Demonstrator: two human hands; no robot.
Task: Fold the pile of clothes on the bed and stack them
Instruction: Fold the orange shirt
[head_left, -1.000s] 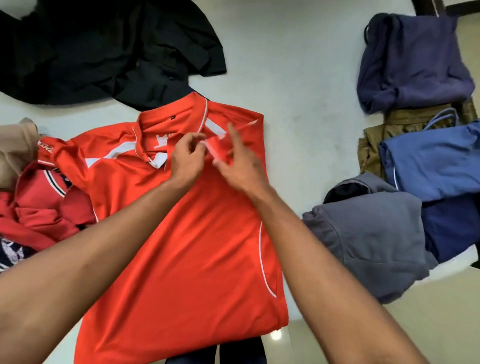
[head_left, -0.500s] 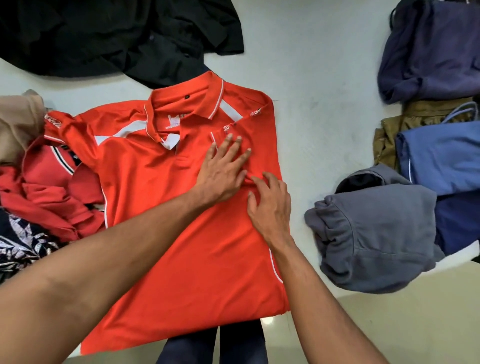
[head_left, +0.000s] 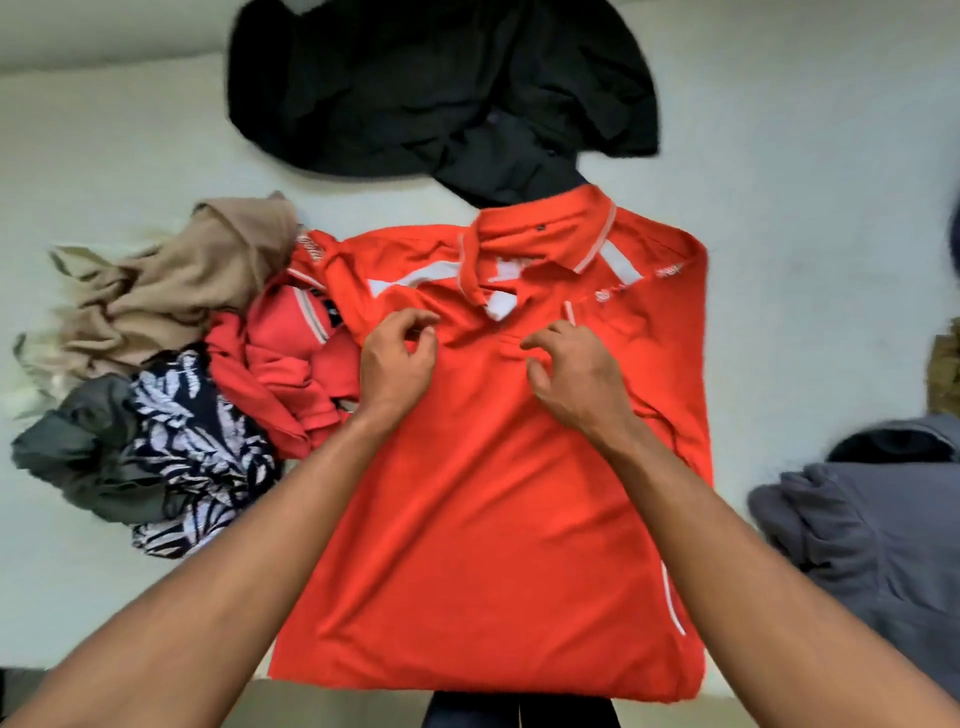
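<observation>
The orange polo shirt (head_left: 493, 493) lies face up in the middle of the frame on the bed (head_left: 805, 156), its right edge straight as if turned under and its hem reaching the bed's near edge at the bottom. The left hand (head_left: 397, 358) and right hand (head_left: 571, 374) sit on the chest just below the collar. Both have curled fingers, but the blur hides whether they pinch cloth or only hover.

The main risk is likely the left sleeve (head_left: 322, 254). At centre left it lies touching the red garment (head_left: 291, 364) of the unfolded heap, beside the tan garment (head_left: 171, 291). A quick pull inward could drag that red cloth along or bunch the sleeve.

The fabric looks slick, so the tucked right side may slide open if left unpinned. The collar sits rumpled, and a fold made over it would probably set the crease. The overhanging hem could also tug the shirt toward the floor.
</observation>
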